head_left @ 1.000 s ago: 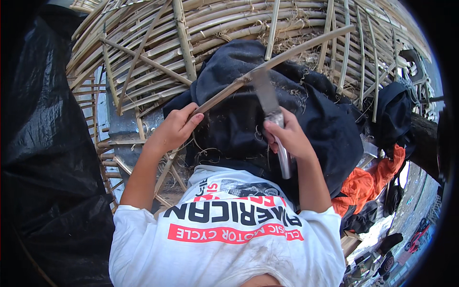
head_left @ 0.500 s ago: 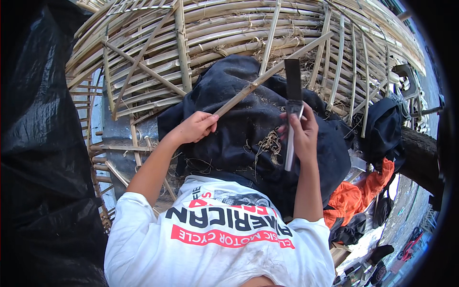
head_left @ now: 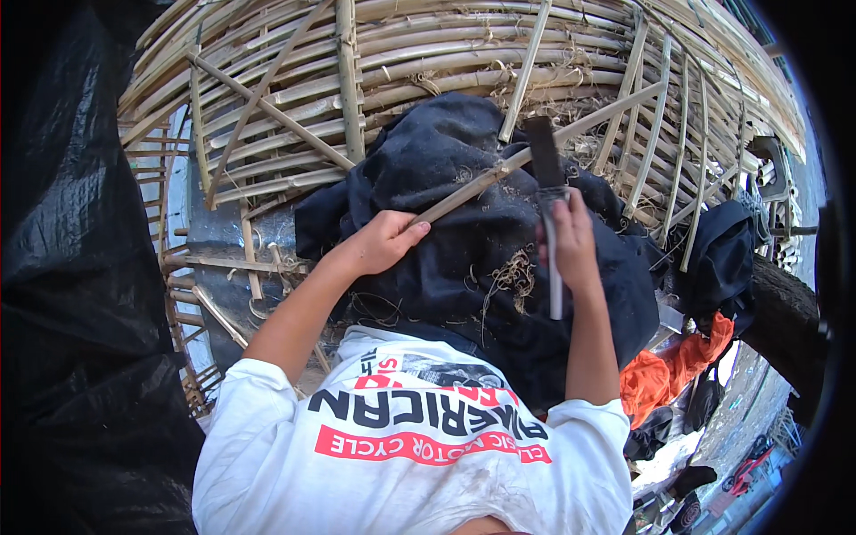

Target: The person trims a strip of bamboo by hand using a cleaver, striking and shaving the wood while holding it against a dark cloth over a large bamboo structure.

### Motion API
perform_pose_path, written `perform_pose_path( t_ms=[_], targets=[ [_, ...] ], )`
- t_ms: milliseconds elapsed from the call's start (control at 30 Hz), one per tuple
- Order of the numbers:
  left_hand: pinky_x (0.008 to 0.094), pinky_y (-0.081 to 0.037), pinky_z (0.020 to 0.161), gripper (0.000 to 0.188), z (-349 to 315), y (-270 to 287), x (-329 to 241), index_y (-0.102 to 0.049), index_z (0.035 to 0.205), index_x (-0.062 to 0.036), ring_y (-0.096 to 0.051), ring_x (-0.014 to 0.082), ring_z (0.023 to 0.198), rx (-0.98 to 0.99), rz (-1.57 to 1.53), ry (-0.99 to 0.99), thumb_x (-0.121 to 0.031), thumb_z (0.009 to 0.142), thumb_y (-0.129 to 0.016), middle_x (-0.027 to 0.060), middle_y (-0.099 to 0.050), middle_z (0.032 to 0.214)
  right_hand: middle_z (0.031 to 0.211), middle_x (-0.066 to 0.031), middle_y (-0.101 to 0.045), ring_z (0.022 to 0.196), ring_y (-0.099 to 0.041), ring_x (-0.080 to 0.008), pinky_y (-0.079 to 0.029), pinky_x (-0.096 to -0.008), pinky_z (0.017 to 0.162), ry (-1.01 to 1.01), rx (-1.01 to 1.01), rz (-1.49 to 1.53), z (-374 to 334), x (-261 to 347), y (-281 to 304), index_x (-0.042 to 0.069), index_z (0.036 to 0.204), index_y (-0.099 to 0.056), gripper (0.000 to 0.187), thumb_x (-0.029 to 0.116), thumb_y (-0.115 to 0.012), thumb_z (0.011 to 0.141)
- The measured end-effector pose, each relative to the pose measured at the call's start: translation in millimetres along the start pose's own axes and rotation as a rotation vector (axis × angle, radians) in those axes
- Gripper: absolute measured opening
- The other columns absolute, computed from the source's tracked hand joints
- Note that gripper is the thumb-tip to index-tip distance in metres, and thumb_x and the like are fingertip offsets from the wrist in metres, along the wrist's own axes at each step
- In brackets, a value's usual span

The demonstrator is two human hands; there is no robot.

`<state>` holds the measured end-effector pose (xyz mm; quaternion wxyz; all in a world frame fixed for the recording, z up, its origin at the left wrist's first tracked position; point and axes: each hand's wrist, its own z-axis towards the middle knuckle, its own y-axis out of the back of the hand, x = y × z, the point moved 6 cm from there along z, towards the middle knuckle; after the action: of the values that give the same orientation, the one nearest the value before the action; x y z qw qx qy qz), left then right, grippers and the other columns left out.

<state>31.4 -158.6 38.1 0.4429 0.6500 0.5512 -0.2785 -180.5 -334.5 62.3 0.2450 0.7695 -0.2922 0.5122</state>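
My left hand (head_left: pixel 385 242) is closed around the near end of a long split bamboo stick (head_left: pixel 477 185). The stick slants up and away to the right over my lap. In my right hand (head_left: pixel 575 239) is a knife (head_left: pixel 543 153) with a dark, blunt-ended blade and a pale, long handle. Its blade points away from me and overlaps the stick around its middle; whether the edge touches the bamboo I cannot tell. Black cloth (head_left: pixel 428 267) covers my legs under both hands, with a tangle of thin shavings (head_left: pixel 514 275) on it.
A large slatted bamboo frame (head_left: pixel 348 80) spans the far side. Black plastic sheeting (head_left: pixel 80 294) hangs at the left. On the right lie an orange cloth (head_left: pixel 664 379) and a dark log (head_left: pixel 785 299). Several loose bamboo strips rest against the frame.
My left hand has shifted slightly right, and the stick's far end reaches further right. The knife has tilted, its blade leaning left and its handle end swinging right.
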Motion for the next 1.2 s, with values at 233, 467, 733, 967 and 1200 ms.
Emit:
perform_pose_path(
  t_ms=[233,467,733,967,1200],
  targets=[
    [0.0287,-0.038,0.056,0.035,2,3,-11,-0.057,0.076,0.0028,-0.040,0.0073,0.062,0.079,0.058,0.042,-0.027,0.092,-0.067,-0.0008,-0.046,0.063,0.066,-0.0021,-0.053,0.044,-0.048,-0.0095,-0.038,-0.0228,0.037,0.068,-0.151,0.089,2,-5,27,0.009,0.111,-0.048,0.020,0.026,-0.039,0.104],
    [0.0281,-0.039,0.055,0.036,0,3,-4,-0.050,0.067,-0.0027,-0.040,0.0079,0.060,0.074,0.043,0.022,-0.024,0.084,-0.073,-0.0014,-0.045,0.060,0.066,-0.0032,-0.054,0.043,-0.048,-0.0093,-0.040,-0.0227,0.039,-0.007,-0.068,0.096,-2,-10,11,0.009,0.111,-0.049,0.024,0.030,-0.038,0.105],
    [0.0302,-0.039,0.054,0.037,9,3,-9,-0.046,0.066,-0.0023,-0.040,0.0093,0.059,0.069,0.122,0.001,-0.022,0.080,-0.073,0.0018,-0.044,0.058,0.067,-0.0029,-0.054,0.045,-0.049,-0.0092,-0.041,-0.0244,0.041,-0.052,-0.116,0.235,-9,-15,13,0.007,0.117,-0.049,0.022,0.024,-0.044,0.103],
    [0.0305,-0.039,0.055,0.041,5,5,-4,-0.043,0.064,-0.0033,-0.039,0.0102,0.059,0.064,0.109,-0.007,-0.023,0.080,-0.075,0.0036,-0.042,0.058,0.065,-0.0031,-0.053,0.046,-0.050,-0.0081,-0.041,-0.0232,0.041,-0.060,-0.111,0.238,-9,-14,7,0.007,0.122,-0.049,0.025,0.023,-0.045,0.103],
    [0.0296,-0.039,0.055,0.043,4,7,-4,-0.042,0.064,-0.0041,-0.039,0.0096,0.060,0.078,0.096,0.013,-0.024,0.080,-0.076,0.0014,-0.042,0.059,0.065,-0.0023,-0.053,0.044,-0.050,-0.0084,-0.040,-0.0234,0.040,-0.072,-0.104,0.164,-10,-14,8,0.006,0.114,-0.049,0.023,0.025,-0.043,0.104]
  ],
)
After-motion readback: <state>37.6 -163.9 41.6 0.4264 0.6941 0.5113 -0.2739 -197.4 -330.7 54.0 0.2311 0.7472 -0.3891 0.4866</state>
